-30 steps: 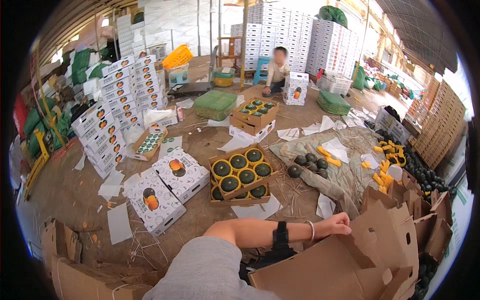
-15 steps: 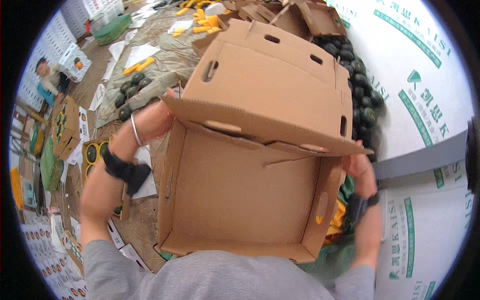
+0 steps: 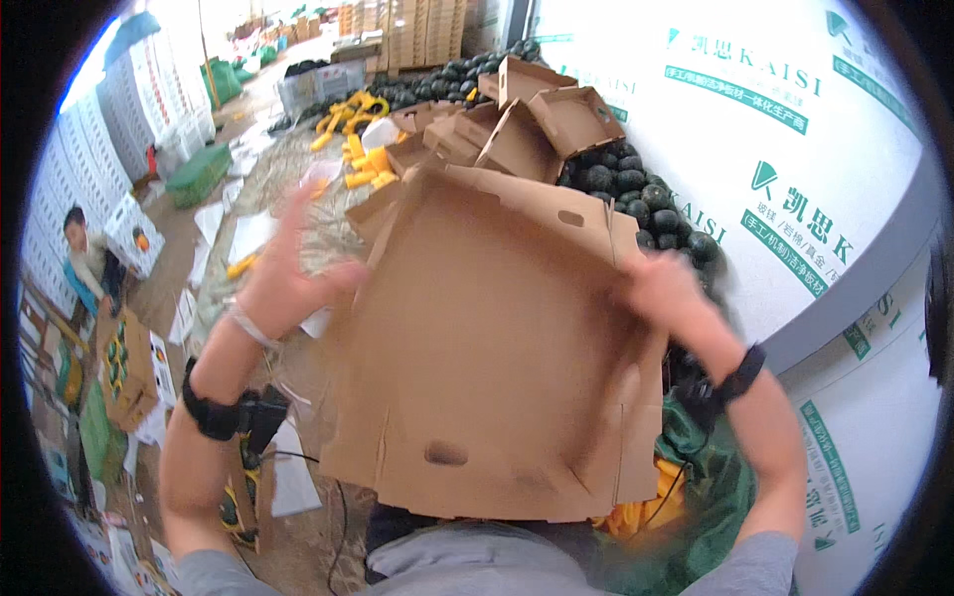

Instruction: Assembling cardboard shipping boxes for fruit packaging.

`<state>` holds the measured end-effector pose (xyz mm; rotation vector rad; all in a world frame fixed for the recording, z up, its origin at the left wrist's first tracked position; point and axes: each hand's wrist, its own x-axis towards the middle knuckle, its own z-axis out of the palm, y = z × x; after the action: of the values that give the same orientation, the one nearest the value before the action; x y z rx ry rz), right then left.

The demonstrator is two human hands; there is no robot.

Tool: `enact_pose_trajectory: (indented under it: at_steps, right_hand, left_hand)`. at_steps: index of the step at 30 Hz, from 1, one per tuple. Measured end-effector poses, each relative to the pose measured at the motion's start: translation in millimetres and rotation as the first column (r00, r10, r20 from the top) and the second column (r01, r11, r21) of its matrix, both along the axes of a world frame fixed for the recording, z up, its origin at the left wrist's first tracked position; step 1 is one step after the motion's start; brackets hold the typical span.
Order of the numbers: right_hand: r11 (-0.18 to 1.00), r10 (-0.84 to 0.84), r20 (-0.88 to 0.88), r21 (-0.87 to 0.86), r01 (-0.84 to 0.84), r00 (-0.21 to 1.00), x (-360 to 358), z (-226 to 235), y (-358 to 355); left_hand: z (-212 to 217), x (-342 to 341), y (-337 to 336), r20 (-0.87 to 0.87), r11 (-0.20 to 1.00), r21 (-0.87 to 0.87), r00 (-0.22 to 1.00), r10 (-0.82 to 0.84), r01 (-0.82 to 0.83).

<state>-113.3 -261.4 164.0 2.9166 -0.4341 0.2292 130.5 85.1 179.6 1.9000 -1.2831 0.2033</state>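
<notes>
A brown cardboard box (image 3: 487, 328) with oval hand holes in its sides lies in front of my body, its hollow inside facing me. My right hand (image 3: 668, 293) is closed on the box's right side wall near the far corner, somewhat blurred. My left hand (image 3: 288, 263) is raised off the far left corner, fingers spread, with nothing in it. Black bands circle both wrists, and a pale bracelet is on the left one.
Behind the box lie tumbled cardboard boxes (image 3: 517, 134) and a long heap of dark green round fruit (image 3: 651, 204) along a white panel wall (image 3: 735, 149). Yellow foam sleeves (image 3: 368, 164) litter the floor. A person (image 3: 84, 248) sits at the far left near packed boxes (image 3: 129, 372).
My left hand has let go of the cardboard and lifted away with its fingers spread. The raised cardboard panel no longer stands across the box, and the view reaches farther into the room.
</notes>
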Motion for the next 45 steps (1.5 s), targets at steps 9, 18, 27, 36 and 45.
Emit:
enact_pose_trajectory:
  at_steps: [9,18,27,36,45]
  right_hand:
    - [0.798,-0.338,0.320,0.596,0.089,0.885,-80,-54,5]
    - [0.430,-0.592,-0.114,0.793,0.432,0.798,-129,-80,66]
    - [0.912,0.290,-0.209,0.357,-0.203,0.934,-76,-70,91]
    - [0.724,-0.508,0.427,0.682,0.103,0.748,-163,-28,54]
    - [0.631,-0.135,0.507,0.707,-0.321,0.851,-193,-82,136]
  left_hand:
    - [-176,-8,48,-0.644,0.959,0.279,0.749,0.154,0.042]
    - [-144,-48,24,-0.145,0.933,0.345,0.977,0.159,-0.100]
    - [-110,-90,-47,0.141,0.609,0.771,0.884,-0.445,0.184]
    - [-34,-36,43,-0.348,0.939,-0.146,0.905,0.244,-0.310]
    - [-66,-165,124,-0.682,0.979,-0.145,0.702,-0.205,0.145]
